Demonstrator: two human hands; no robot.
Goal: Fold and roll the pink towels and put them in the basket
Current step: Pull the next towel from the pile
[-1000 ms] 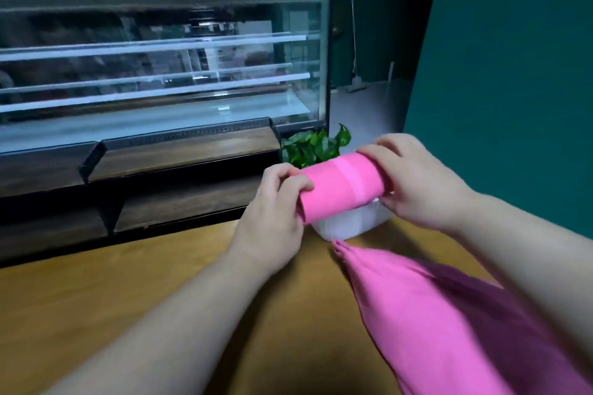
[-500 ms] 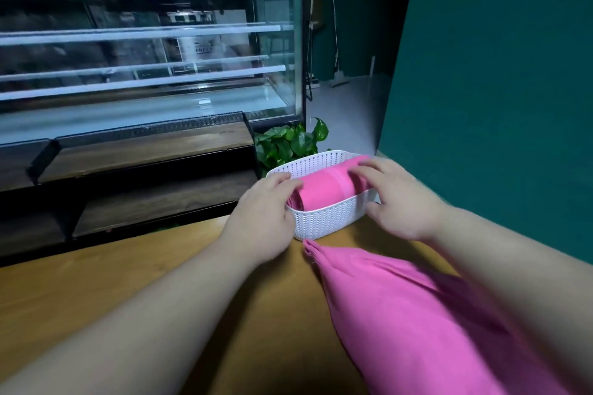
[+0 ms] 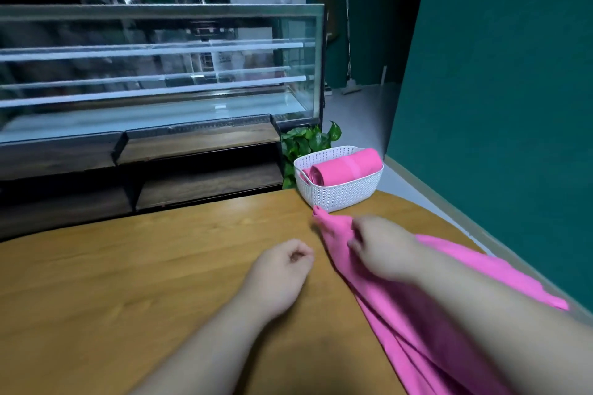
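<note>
Pink towels, half dealt with: one rolled towel [image 3: 348,167] already lying in the white basket [image 3: 340,194] right of centre, at the far edge of the wooden table [image 3: 144,266]. Second towel [image 3: 433,314] not yet folded, sprawled loose from mid-frame to lower right, its far corner just short of the basket. Right hand [image 3: 378,247] down on that cloth near the corner, too blurred to tell whether pinching or merely pressing. Left hand [image 3: 282,269] just beside the towel, fingers curled in, holding nothing. Seemingly left to do: folding, rolling, basketing.
</note>
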